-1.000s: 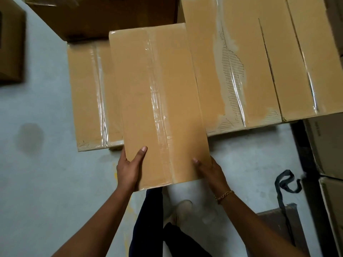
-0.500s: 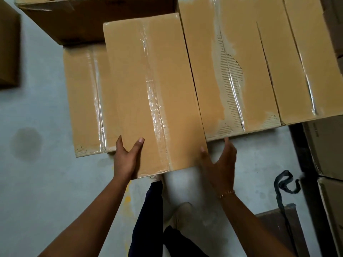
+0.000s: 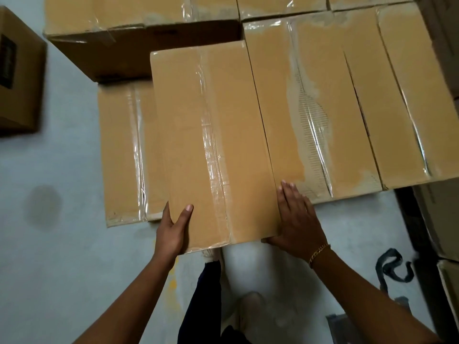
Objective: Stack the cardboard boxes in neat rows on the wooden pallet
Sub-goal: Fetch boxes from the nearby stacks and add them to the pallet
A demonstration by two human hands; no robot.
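A long taped cardboard box (image 3: 211, 145) lies in the middle of the view, its right side close against the stacked box with torn paper (image 3: 313, 115). My left hand (image 3: 173, 229) grips its near left corner, thumb on top. My right hand (image 3: 295, 217) presses flat against its near right corner, fingers straight. A lower box (image 3: 124, 155) shows to its left, partly under it. More boxes (image 3: 409, 95) fill the row on the right. No wooden pallet is visible.
A large box (image 3: 139, 28) stands behind, and a dark-labelled box (image 3: 17, 78) sits at far left on the grey floor (image 3: 49, 269). More boxes (image 3: 444, 219) stand at the right edge. A black strap (image 3: 390, 266) lies on the floor. My legs and shoe are below.
The held box has slid forward and right, closing up against the torn-paper box. My right hand moved from under the near edge to flat against the near right corner.
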